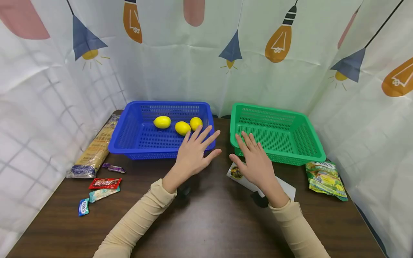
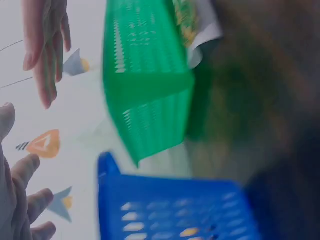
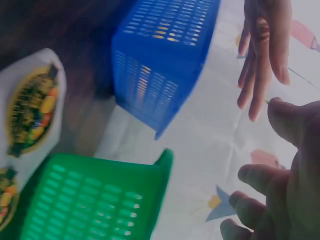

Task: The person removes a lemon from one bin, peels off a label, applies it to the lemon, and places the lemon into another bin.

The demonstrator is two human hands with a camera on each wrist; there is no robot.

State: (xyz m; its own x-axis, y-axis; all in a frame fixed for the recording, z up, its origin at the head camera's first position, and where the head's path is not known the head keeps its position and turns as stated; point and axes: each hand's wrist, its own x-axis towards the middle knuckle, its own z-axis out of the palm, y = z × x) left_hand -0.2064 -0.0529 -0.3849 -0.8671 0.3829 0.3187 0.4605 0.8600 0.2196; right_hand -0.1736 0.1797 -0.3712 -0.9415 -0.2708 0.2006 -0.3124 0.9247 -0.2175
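My left hand is held up before the right front corner of a blue plastic basket, its fingers spread and holding nothing. Inside that basket lie three lemons, one toward the left and two near the right wall. Across from it, my right hand hovers at the left front of a green basket, fingers straight and nothing in them. Under the right hand and wrist lies a white packet with a round dark label, partly hidden. Both hands also show in the left wrist view, the right hand above the left.
On the table's left side lie a long clear-wrapped package, a purple candy, a red wrapper, a pale blue one and a small blue one. A green-yellow pouch lies at the right. Printed curtains surround the table.
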